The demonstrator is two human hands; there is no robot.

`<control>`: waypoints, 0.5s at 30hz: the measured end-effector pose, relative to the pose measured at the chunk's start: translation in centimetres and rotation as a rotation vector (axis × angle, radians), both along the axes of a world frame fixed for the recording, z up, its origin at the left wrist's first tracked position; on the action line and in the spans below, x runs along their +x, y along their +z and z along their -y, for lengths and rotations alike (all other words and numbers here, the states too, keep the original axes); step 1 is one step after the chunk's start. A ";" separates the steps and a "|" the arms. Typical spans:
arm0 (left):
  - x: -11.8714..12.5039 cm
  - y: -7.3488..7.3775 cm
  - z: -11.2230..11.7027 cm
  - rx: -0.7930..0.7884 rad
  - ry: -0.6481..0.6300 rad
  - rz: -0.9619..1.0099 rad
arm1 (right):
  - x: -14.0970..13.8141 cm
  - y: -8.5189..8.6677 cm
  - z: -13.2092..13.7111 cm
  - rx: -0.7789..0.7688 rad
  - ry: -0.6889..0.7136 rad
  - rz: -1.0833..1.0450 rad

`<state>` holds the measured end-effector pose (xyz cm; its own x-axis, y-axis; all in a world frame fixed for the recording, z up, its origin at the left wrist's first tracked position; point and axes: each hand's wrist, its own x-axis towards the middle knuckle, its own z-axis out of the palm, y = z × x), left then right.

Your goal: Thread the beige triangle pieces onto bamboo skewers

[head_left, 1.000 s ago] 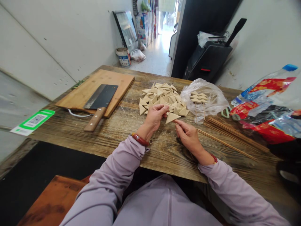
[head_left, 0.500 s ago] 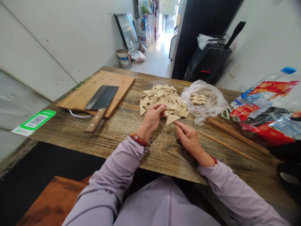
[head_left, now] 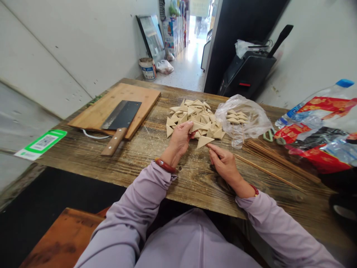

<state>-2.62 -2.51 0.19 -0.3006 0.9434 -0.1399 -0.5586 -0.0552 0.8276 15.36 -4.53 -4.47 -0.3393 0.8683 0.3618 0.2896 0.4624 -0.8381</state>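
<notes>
A heap of tan tofu triangles (head_left: 192,113) lies on the wooden table (head_left: 139,156). My left hand (head_left: 180,138) is closed on a triangle at the near edge of the heap. My right hand (head_left: 223,162) pinches a thin bamboo skewer, and one tofu triangle (head_left: 204,141) sits on its tip just left of my fingers. A clear plastic bag (head_left: 244,119) to the right holds skewered triangles.
A cutting board (head_left: 111,108) with a cleaver (head_left: 119,121) lies at the left. Loose bamboo skewers (head_left: 279,163) and scissors (head_left: 268,136) lie at the right, beside red-labelled plastic bottles (head_left: 318,123). A green card (head_left: 41,143) sits off the table's left edge.
My left hand has reached a little farther into the heap and closed on a triangle. The right hand with the skewered triangle has barely moved.
</notes>
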 end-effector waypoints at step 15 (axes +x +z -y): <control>0.3 0.1 0.0 0.002 0.015 0.000 | -0.2 -0.1 -0.1 0.020 -0.013 0.025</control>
